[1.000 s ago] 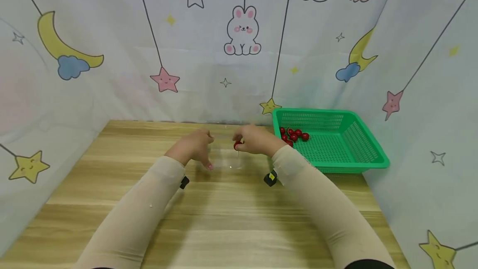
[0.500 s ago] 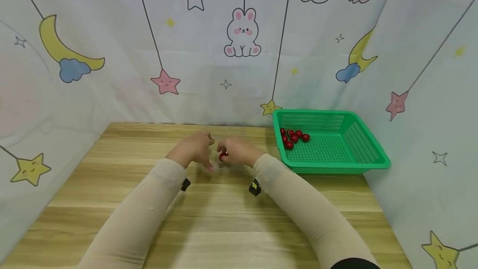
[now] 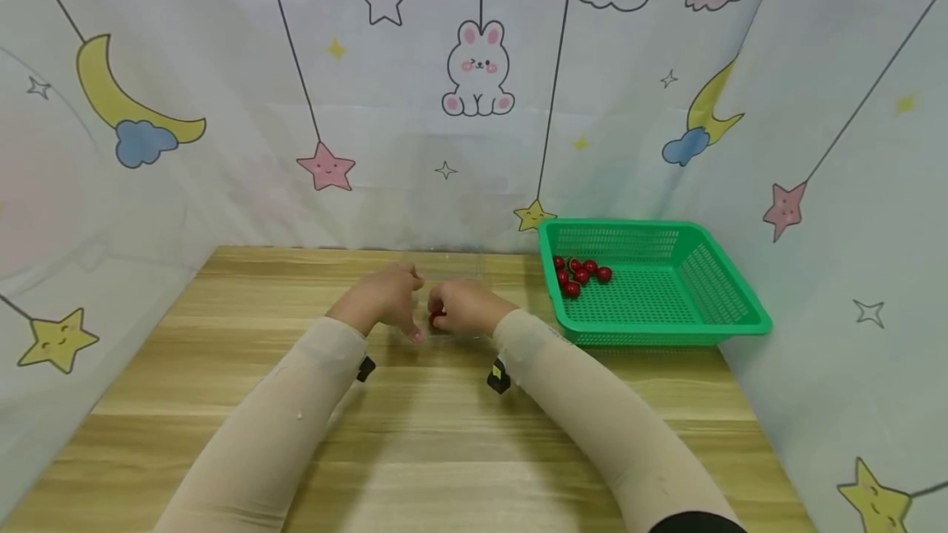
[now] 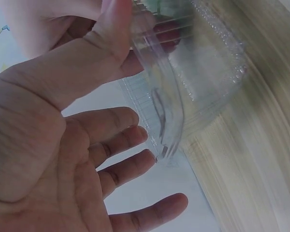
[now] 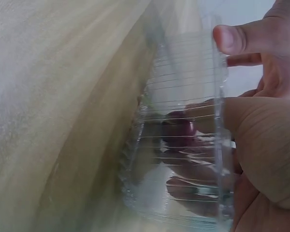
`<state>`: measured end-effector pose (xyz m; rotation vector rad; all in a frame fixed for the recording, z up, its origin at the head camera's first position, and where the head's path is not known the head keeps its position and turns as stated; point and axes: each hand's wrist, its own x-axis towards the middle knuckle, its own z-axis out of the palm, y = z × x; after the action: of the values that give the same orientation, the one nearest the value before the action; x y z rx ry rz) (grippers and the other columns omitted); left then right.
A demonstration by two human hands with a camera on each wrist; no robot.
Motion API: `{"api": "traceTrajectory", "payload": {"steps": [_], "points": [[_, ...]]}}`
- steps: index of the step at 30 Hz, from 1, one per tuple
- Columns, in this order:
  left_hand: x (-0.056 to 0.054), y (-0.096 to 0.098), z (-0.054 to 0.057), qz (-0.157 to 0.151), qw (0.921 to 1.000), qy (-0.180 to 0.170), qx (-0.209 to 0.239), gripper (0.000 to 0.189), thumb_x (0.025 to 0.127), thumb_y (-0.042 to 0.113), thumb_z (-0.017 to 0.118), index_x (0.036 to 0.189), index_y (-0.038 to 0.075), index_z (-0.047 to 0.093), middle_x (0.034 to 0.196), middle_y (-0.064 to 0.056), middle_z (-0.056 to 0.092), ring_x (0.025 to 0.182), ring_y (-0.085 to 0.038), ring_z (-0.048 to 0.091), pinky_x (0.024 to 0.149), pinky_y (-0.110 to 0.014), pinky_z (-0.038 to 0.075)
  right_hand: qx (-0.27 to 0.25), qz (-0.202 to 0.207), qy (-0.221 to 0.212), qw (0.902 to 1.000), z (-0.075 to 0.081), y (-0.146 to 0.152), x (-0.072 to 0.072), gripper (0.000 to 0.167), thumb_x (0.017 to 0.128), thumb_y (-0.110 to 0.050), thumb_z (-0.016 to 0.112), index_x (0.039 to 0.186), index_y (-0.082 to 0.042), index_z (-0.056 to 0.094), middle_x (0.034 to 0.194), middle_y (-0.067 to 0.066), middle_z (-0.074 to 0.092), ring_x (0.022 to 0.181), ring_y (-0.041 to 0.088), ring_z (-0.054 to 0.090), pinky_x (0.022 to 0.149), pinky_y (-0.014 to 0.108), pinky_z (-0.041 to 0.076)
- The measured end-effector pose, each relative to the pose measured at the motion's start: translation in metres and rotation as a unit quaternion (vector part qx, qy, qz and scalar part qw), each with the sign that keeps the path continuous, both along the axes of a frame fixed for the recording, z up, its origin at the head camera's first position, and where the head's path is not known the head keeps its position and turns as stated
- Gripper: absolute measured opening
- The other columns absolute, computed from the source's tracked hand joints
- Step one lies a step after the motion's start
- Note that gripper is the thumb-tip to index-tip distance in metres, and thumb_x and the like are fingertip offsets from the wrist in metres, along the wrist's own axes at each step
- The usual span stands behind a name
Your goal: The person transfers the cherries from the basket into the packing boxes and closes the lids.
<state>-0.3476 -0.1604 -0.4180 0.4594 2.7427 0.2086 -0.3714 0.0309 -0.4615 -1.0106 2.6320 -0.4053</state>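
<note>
The relation that seems to matter most is how the red cherry (image 5: 180,128) sits under the right hand (image 3: 470,305); the cherry is at that hand's fingertips, pinched between thumb and finger, on the side toward the left hand (image 3: 378,296); the right hand is bent down and mostly closed, and holds only that cherry as far as can be seen; seen through the ribbed wall in the right wrist view, cherry and fingertips are inside the clear plastic container (image 5: 186,84), below its rim; whether the cherry touches the container's bottom cannot be told; being round, it shows no clear long axis, so its direction from the hand probably counts for more than its turn; the container's longer side looks to run left to right along that ribbed wall, though its faint outline in the head view makes this uncertain; the left hand is spread wide at the container's left end, thumb at the rim and fingers fairly straight beside the wall, with no cherry in it; the left thumb is just beside the cherry; the green basket (image 3: 666,332) stands on the surface (image 3: 444,434) to the right of both hands, with more cherries (image 3: 582,276) gathered at its left end, nearer the right hand than the left.
</note>
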Motion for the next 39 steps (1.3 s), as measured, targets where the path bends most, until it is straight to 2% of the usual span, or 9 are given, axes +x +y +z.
{"api": "traceTrajectory", "payload": {"steps": [4,7,12,17,23,31,39], "points": [[0.001,0.0,0.0,-0.002,1.0,0.0,-0.005,0.112,0.082,0.048,0.104,0.17,0.004,0.051,0.176,-0.019,0.044,0.162,-0.044,0.046,0.127,-0.06,0.051,0.005,0.002,-0.016,0.9999,0.009,0.003,0.0,0.03,0.115,-0.022,0.071,0.14,-0.008,0.077,0.138,0.009,0.079,0.126,0.026,0.076,0.111,0.044,0.063],[0.001,0.0,0.0,0.001,1.0,0.0,-0.008,0.113,0.081,0.049,0.105,0.171,0.006,0.051,0.175,-0.018,0.046,0.161,-0.044,0.047,0.125,-0.062,0.052,0.001,-0.002,-0.03,0.9995,0.022,0.009,0.0,0.036,0.115,-0.019,0.069,0.147,-0.003,0.072,0.147,0.014,0.075,0.135,0.032,0.073,0.116,0.049,0.061],[0.0,0.0,-0.001,0.012,0.9999,-0.006,0.002,0.114,0.079,0.047,0.106,0.171,0.007,0.052,0.174,-0.016,0.047,0.16,-0.043,0.048,0.125,-0.064,0.052,-0.003,-0.015,-0.031,0.9994,0.051,0.029,0.002,0.036,0.115,-0.02,0.069,0.147,-0.004,0.072,0.151,0.015,0.074,0.134,0.033,0.075,0.115,0.049,0.062],[-0.001,-0.002,-0.002,0.009,0.9999,0.0,0.014,0.112,0.08,0.046,0.106,0.17,0.006,0.053,0.175,-0.017,0.047,0.161,-0.044,0.048,0.126,-0.063,0.05,0.007,-0.041,-0.009,0.9991,0.083,0.061,0.001,0.035,0.117,-0.027,0.066,0.147,-0.01,0.072,0.148,0.01,0.076,0.133,0.029,0.075,0.112,0.048,0.064],[-0.001,-0.004,-0.004,-0.005,0.9997,0.002,0.023,0.112,0.081,0.044,0.106,0.17,0.002,0.051,0.174,-0.021,0.046,0.16,-0.046,0.048,0.128,-0.062,0.049,-0.003,-0.094,-0.01,0.9955,0.109,0.105,-0.011,0.036,0.117,-0.027,0.066,0.149,-0.01,0.071,0.145,0.012,0.076,0.133,0.032,0.074,0.112,0.053,0.063],[0.001,-0.004,0.003,-0.009,0.9994,-0.008,0.033,0.119,0.083,0.043,0.105,0.176,0.007,0.042,0.179,-0.024,0.039,0.165,-0.049,0.04,0.13,-0.067,0.046,-0.005,-0.154,-0.024,0.9877,0.123,0.167,-0.042,0.039,0.117,-0.024,0.066,0.15,-0.003,0.069,0.148,0.023,0.072,0.137,0.043,0.069,0.116,0.06,0.059],[0.0,-0.003,0.002,0.0,0.9997,-0.01,0.02,0.117,0.081,0.042,0.106,0.176,0.01,0.044,0.181,-0.024,0.036,0.166,-0.051,0.039,0.131,-0.068,0.044,0.016,-0.191,-0.031,0.9811,0.118,0.21,-0.069,0.04,0.114,-0.025,0.068,0.142,0.002,0.075,0.16,0.031,0.061,0.148,0.051,0.06,0.12,0.065,0.055]]}}
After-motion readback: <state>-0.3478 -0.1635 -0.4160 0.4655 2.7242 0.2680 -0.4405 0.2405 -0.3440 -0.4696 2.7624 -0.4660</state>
